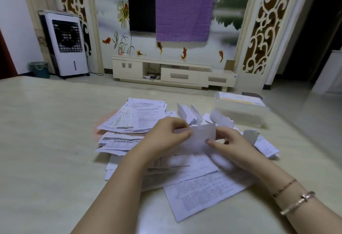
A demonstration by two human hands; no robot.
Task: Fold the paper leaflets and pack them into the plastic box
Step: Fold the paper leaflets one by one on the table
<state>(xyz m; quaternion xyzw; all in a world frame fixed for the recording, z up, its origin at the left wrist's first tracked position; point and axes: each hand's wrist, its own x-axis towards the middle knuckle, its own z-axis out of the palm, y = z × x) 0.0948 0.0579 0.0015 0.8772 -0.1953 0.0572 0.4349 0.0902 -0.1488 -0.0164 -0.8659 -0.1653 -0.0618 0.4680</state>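
Printed sheet [201,195]: laid flat on the pale table [46,141] at the near edge of the paper spread, text side up.

Right wrist: two bracelets [296,196] are worn.

Leaflet in work [199,138]: held just above the spread, between both hands. It is pinched at its left edge by the curled fingers and thumb of the left hand [166,135], and at its lower right edge by the thumb and fingers of the right hand [231,145].

Unfolded leaflets [133,120]: heaped in a loose stack left of the hands.

Folded leaflets [190,114]: scattered behind and to the right of the hands, some standing up on their creases.

Plastic box [240,111]: clear, set on the table at far right; flat paper is seen at its top.

Background: TV cabinet [174,72]; a purple cloth [185,11] is draped over a dark screen; white air cooler [64,43] at left.
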